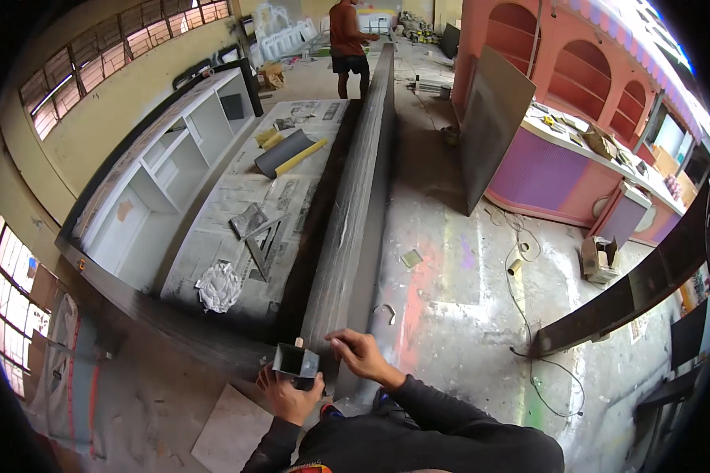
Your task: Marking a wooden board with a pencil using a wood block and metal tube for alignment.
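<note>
- Container, square and open-topped (pixel 311 365): located at the near end of the long streaked dark panel (pixel 345 221), slightly left of its edge. Contents are too dark to identify.
- Left hand (pixel 290 400): clamped around the container, fingers on the left side, thumb on the right.
- Right hand (pixel 363 356): thumb and fingertips close together, fingers bent, just right of the container. Whether anything small is pinched cannot be told.
- Recommended handling: the container should be kept level, with the left grip below the rim so that the opening remains accessible. The right wrist should stay loose and avoid the panel edge.
- Left side: paper-covered surface (pixel 213 201) bears a triangular frame (pixel 255 258), a silvery packet (pixel 248 219), a crumpled white sheet (pixel 218 287) and a curled grey-and-yellow sheet (pixel 284 154). White compartmented cabinet (pixel 146 236) stands beyond its left edge.
- Obstructions: the long panel separates the left work area from the right floor. Loose cable (pixel 513 350) presents a likely trip hazard. Dark beam (pixel 639 288) limits passage at right.
- Far end: co-worker (pixel 347 35) stands just left of the panel.
</note>
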`<move>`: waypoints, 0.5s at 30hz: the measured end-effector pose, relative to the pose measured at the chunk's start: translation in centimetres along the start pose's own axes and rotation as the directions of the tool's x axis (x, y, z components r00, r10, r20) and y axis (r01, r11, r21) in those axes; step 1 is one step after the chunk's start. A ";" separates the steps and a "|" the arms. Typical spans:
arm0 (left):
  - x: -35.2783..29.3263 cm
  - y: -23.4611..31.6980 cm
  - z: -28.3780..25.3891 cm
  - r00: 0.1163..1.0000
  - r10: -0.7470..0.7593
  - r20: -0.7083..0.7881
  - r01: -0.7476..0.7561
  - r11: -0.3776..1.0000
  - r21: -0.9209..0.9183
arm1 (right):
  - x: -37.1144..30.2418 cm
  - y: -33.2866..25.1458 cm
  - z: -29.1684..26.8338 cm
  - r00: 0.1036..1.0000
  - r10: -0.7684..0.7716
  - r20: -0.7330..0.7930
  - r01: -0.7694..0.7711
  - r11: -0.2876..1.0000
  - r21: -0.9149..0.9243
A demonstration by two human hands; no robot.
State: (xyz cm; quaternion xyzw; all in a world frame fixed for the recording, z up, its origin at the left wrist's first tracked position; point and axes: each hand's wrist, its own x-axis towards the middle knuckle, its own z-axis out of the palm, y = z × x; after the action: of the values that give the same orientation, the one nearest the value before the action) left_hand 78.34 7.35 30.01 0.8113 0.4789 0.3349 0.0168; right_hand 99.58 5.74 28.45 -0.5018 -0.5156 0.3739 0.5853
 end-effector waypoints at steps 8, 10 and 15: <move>-1.6 0.1 -0.3 0.999 -0.024 0.024 0.025 0.998 -0.051 | -5.5 -4.1 1.9 0.986 0.168 -0.002 -0.150 0.877 -0.457; -1.4 0.5 -0.3 0.999 -0.035 0.029 0.035 0.999 -0.010 | -5.6 -2.5 1.9 0.990 0.137 -0.015 -0.127 0.861 -0.493; -0.8 0.8 -1.1 0.991 -0.104 0.086 0.115 0.984 -0.138 | -3.3 -7.0 1.9 0.947 0.316 0.048 -0.234 0.787 -0.571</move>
State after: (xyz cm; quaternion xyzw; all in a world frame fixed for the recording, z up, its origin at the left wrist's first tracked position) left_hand 78.07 5.91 30.73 0.7930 0.4967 0.3346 0.1121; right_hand 96.54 1.47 34.43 -0.6927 -0.5633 0.3227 0.3142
